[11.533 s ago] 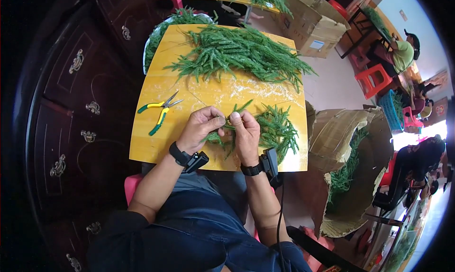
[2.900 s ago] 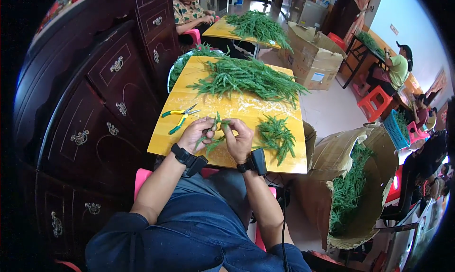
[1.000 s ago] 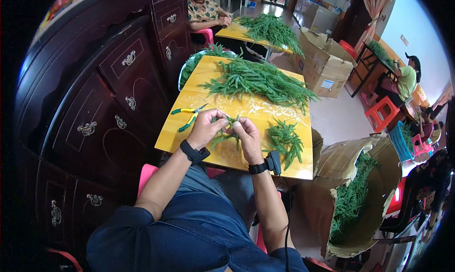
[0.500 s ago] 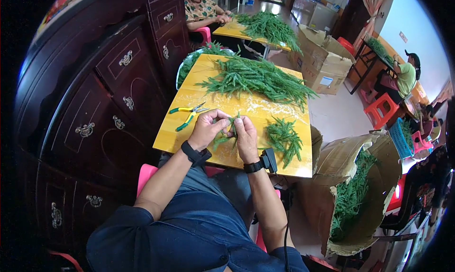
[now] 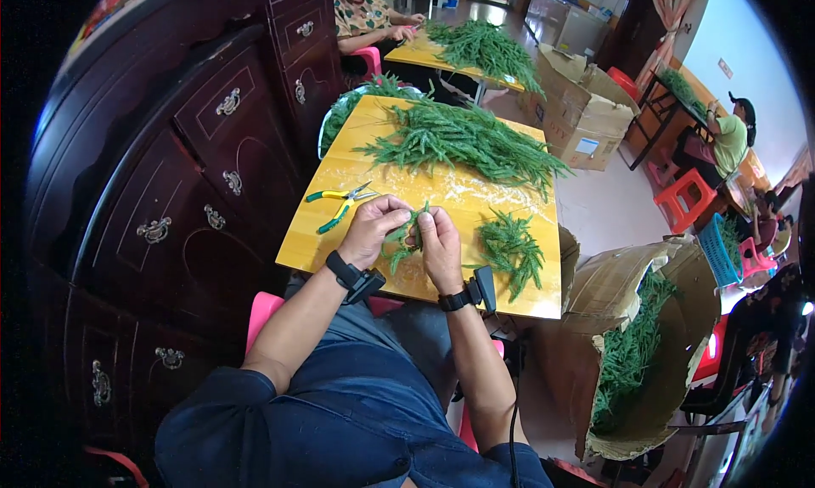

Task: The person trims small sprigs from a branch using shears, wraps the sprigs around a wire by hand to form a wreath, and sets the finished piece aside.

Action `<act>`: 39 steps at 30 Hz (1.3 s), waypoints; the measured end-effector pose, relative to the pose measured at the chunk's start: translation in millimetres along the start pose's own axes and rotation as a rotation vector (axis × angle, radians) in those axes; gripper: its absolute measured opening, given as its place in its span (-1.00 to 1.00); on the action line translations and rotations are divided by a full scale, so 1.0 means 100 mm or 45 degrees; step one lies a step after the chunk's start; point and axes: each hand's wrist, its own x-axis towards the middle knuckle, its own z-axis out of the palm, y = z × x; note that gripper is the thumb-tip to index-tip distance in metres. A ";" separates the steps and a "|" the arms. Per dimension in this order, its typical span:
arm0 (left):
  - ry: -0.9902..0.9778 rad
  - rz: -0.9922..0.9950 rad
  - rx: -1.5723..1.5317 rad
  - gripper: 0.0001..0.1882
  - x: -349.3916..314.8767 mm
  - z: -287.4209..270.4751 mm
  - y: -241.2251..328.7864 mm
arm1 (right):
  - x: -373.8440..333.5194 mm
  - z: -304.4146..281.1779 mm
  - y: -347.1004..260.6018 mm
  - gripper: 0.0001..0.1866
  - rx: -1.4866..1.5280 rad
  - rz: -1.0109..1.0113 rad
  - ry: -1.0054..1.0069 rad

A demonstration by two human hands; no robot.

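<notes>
Both of my hands meet over the near part of the yellow table (image 5: pixel 331 161). Between them is a green fern-like sprig (image 5: pixel 399 253), its leaves hanging below my fingers. My left hand (image 5: pixel 373 231) pinches it with thumb and forefinger, and my right hand (image 5: pixel 441 246) grips its upper end from the other side. The fingers hide most of its stem. Just left of my left hand lie yellow-and-green pliers (image 5: pixel 343 206), jaws parted. A small heap of sprigs (image 5: pixel 510 248) rests to the right of my right hand. Across the far side spreads a large pile of green stems (image 5: pixel 467 144).
An open cardboard box (image 5: pixel 586 301) full of greenery stands right of the table, another cardboard box (image 5: pixel 586 106) farther back. A dark wooden cabinet (image 5: pixel 170 191) lines the left. Beyond, a person (image 5: pixel 365 21) works at a second yellow table; another person (image 5: pixel 730 140) sits at right.
My hands stay together on the sprig, with only a slight shift of the left fingers. The far co-worker's hands have moved apart. The whole view has shifted slightly.
</notes>
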 end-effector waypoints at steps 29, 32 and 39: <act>-0.157 -0.284 2.131 -0.56 -0.19 -0.89 0.50 | 0.08 -0.24 -0.06 -0.77 -0.494 -0.238 0.352; -0.301 -0.408 1.478 -0.64 -0.31 -0.83 0.63 | 0.09 -0.23 -0.06 -0.78 -0.517 -0.249 0.372; -0.424 -0.714 0.250 -0.57 -0.53 -0.44 0.67 | 0.10 -0.25 -0.04 -0.79 -0.411 -0.281 0.409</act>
